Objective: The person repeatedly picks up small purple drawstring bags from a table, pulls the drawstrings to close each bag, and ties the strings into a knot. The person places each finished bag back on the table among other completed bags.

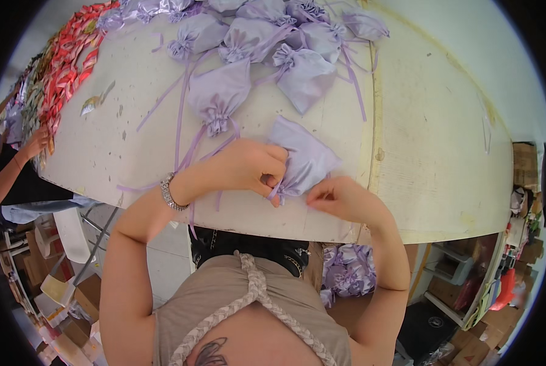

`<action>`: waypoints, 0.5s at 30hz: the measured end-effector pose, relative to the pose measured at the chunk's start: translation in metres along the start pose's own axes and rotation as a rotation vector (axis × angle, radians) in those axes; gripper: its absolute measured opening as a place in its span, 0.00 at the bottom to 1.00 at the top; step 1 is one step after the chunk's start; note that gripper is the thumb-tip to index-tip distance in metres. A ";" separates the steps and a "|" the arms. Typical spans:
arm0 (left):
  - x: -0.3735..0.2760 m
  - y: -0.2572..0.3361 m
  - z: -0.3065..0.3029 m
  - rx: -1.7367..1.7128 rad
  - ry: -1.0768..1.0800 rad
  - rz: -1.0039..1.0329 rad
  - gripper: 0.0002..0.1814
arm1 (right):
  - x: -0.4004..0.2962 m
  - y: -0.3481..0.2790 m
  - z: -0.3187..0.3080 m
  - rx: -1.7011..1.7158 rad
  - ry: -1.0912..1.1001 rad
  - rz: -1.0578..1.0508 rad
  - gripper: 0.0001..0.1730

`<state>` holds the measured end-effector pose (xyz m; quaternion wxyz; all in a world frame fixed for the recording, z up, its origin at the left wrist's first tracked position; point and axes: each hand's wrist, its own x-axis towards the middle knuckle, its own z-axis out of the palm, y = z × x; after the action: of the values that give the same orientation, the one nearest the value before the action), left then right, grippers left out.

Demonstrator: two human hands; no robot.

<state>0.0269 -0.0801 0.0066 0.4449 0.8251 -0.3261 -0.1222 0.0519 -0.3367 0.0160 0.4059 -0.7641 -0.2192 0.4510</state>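
A filled lavender satin drawstring pouch [307,158] lies on the table in front of me, its gathered neck towards me. My left hand [259,169] pinches the purple ribbon at that neck between thumb and fingers. Close by the pouch's right lower side is my right hand [341,199], slightly blurred, its thumb and fingertips close together; whether a ribbon is between them I cannot tell. Beyond my left hand rests another lavender pouch [220,94] with a gathered neck and long loose ribbons. One more pouch [307,78] lies farther back, its neck pointing away.
Several more lavender pouches [254,36] crowd the far side of the white table [437,137]. Red braided ribbon strips [74,59] are heaped at the far left, where another person's hand [37,142] touches them. Below the table edge, a cardboard box holds lavender pouches [348,270].
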 end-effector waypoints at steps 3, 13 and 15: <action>0.000 -0.002 0.007 0.096 0.014 0.022 0.18 | 0.000 -0.019 0.008 0.263 -0.161 -0.005 0.08; 0.005 0.003 0.012 -0.278 0.100 -0.107 0.16 | 0.013 -0.018 0.041 -0.357 0.645 -0.751 0.11; 0.002 0.001 0.013 -0.475 0.135 -0.172 0.14 | 0.014 -0.019 0.042 -0.394 0.714 -0.758 0.11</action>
<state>0.0220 -0.0906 0.0003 0.6349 0.7286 -0.1862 -0.1773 0.0230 -0.2982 0.0137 0.4384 -0.7985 -0.4079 -0.0628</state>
